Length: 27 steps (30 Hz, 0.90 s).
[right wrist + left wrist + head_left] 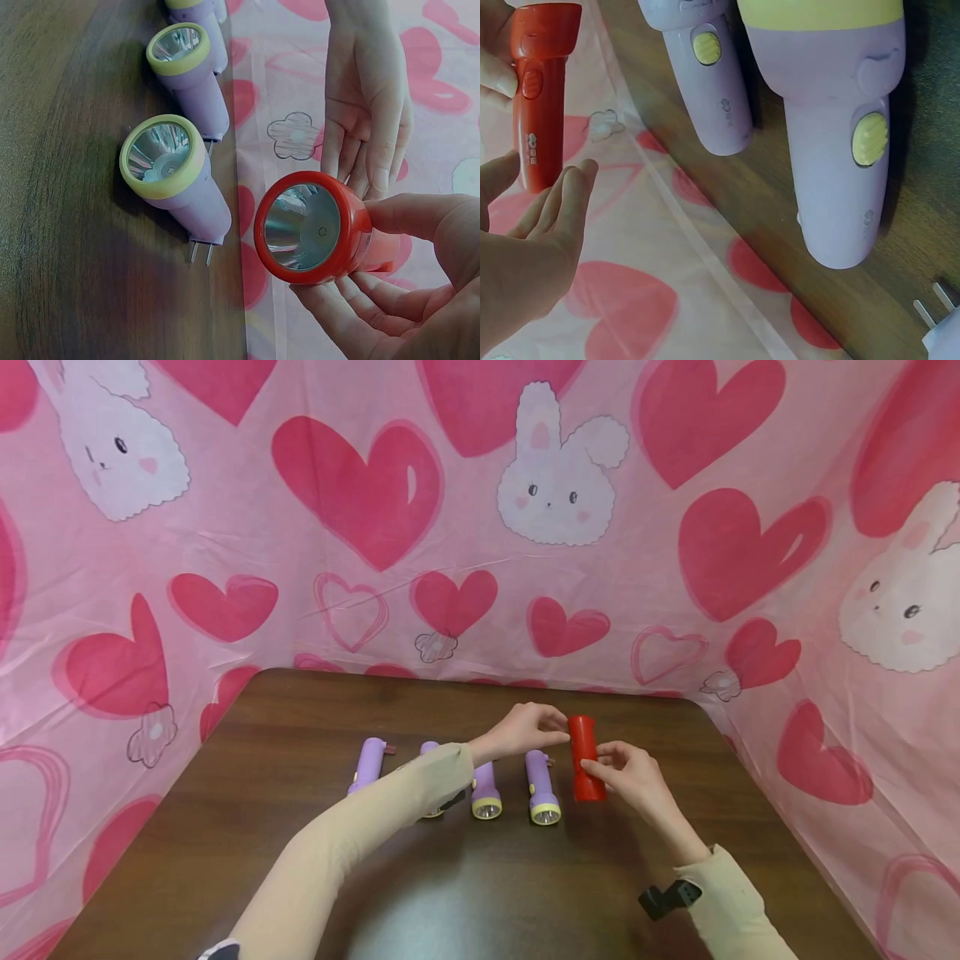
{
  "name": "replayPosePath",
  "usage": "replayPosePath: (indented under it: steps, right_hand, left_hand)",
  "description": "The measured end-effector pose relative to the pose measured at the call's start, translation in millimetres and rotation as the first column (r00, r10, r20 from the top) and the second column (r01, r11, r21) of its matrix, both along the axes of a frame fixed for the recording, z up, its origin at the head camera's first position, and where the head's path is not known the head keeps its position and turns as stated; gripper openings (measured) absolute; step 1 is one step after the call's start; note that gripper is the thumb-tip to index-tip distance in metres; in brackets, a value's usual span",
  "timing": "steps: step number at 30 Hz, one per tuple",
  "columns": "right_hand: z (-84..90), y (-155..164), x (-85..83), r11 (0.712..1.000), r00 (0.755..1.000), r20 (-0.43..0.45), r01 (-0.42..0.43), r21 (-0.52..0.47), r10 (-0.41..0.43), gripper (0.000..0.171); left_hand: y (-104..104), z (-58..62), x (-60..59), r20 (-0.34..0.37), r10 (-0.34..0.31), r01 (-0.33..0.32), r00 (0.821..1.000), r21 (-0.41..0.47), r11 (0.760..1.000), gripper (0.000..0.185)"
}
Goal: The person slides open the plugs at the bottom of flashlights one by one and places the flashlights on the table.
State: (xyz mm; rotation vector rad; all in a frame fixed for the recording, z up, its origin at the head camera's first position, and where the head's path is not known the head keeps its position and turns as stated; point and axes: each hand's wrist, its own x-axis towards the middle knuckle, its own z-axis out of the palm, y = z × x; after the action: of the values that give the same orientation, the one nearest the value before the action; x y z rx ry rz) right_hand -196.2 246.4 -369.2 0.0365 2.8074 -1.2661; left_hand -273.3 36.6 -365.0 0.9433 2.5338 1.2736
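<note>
A red flashlight (583, 760) is held above the table by my right hand (633, 781), thumb on one side and fingers on the other near its head. Its lens (304, 227) faces the right wrist camera, and a slide switch (532, 84) shows on its body in the left wrist view. At the tail end, my left hand (522, 729) reaches in with fingers extended, the fingertips (590, 166) close by the red body. Just left of it lies a purple flashlight (538, 777) with a yellow rim.
Several purple flashlights lie in a row on the brown wooden table (225, 860); my left forearm covers part of the row. Metal plug prongs (201, 253) stick out of the nearest one's tail. A pink cloth (480, 568) with hearts and rabbits hangs around the table.
</note>
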Motion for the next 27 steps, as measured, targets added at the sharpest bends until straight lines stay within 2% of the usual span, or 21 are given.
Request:
replayPosePath:
  steps: [5,12,27]
  right_hand:
    - [0.8,-2,0.6,1.000,1.000,-0.025,0.015,-0.016,-0.015,0.046]
    - [1.5,-7,3.9,0.999,0.995,-0.082,0.047,-0.019,-0.048,0.047]
    - [-1.8,-13,4.5,0.998,0.989,-0.133,0.068,-0.011,-0.068,0.050]
  left_hand:
    - [1,0.6,0.4,0.008,0.011,-0.011,1.000,0.023,1.000,0.035]
    - [2,1.2,1.3,0.008,0.042,-0.043,0.999,0.112,0.993,0.034]
    - [1,4.9,5.7,0.006,0.066,-0.066,0.998,0.153,0.986,0.033]
